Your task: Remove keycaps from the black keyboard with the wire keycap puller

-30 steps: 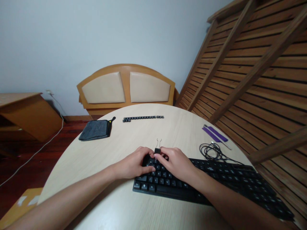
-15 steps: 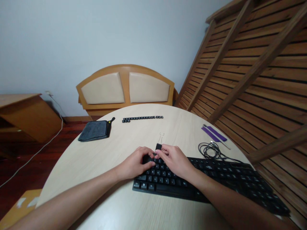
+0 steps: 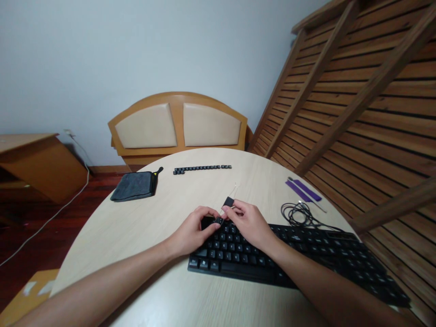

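Observation:
A black keyboard lies at a slant on the round table, its top left part partly hidden by my hands. My right hand is closed on a keycap puller with a black grip and thin wire loops, some pointing away from me. At the puller's near end is a small black keycap, pinched between the thumb and fingers of my left hand. Both hands are just above the keyboard's upper left keys. Farther back, a row of loose keycaps stands on the table, with a few more in front of its left end.
A folded dark grey cloth lies on the left of the table. To the right are a purple tool and the keyboard's coiled black cable. A wooden headboard stands behind, and a slatted wooden panel leans at right.
The puller has tilted to the right and risen slightly with my right hand. A keycap now shows between my left fingers at its near end, lifted off the keyboard.

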Available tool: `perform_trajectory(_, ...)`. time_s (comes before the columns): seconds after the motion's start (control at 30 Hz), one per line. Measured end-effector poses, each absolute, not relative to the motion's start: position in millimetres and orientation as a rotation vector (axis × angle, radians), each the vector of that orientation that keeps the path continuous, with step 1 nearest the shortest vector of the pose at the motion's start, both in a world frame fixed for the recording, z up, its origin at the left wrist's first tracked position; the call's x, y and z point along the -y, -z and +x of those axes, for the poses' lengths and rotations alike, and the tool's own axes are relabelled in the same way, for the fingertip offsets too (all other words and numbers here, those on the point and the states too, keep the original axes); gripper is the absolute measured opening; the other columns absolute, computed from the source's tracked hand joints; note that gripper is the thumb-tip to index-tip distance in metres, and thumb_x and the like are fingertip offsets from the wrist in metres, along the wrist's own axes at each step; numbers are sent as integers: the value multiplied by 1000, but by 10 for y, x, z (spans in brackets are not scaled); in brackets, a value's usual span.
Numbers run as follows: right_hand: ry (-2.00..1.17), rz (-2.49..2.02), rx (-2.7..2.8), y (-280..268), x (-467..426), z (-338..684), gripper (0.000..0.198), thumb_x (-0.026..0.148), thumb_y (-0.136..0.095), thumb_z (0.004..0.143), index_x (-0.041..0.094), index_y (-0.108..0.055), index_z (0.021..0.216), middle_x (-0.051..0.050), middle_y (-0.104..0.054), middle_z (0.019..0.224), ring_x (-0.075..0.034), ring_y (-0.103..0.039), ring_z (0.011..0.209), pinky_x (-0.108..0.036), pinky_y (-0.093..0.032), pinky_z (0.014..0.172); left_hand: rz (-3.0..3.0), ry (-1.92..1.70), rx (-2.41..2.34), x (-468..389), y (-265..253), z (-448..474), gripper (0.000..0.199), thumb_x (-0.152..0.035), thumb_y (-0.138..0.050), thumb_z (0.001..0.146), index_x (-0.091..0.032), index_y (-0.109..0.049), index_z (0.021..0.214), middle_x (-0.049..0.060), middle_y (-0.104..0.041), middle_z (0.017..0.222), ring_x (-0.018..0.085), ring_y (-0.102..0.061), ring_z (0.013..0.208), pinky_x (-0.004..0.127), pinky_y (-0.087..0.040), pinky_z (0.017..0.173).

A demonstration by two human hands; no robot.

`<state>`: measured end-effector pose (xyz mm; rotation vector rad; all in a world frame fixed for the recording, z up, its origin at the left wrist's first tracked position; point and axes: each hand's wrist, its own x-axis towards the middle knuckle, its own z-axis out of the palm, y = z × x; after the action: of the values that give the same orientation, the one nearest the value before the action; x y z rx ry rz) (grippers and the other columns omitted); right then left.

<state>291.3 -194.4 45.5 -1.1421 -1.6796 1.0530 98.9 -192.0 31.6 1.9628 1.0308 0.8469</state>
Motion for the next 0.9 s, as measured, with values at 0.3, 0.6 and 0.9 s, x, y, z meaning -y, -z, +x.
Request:
perform_trajectory(0.3, -1111, -1132, 1614, -470, 1935, 2908, 30, 46, -58, 86, 17, -65, 82, -4, -71, 76, -18, -68, 74, -28, -51, 67, 2002, -960, -937, 1903, -273, 976, 22, -19, -61, 86, -21, -57, 107, 5, -66, 104, 19, -61, 100, 38, -48, 92)
perform_trajectory(0.6, -1183, -1113, 1573, -408, 1896, 2905, 33, 48, -60, 84, 16, -63, 78, -3, -67, 70, -16, -65, 68, -27, -50, 62, 2452, -919, -818, 1896, -322, 928, 19, -21, -53, 93, -24, -60, 111, 4, -65, 105, 18, -58, 100, 36, -48, 88)
perform_trajectory(0.9, -1169, -1144, 1576, -378, 1888, 2897, 32, 47, -56, 87, 16, -61, 79, -4, -70, 71, -17, -67, 69, -26, -49, 63, 2619, -1012, -773, 1812, -432, 878, 17, -18, -54, 91, -20, -57, 107, 6, -65, 98, 19, -58, 92, 35, -49, 80)
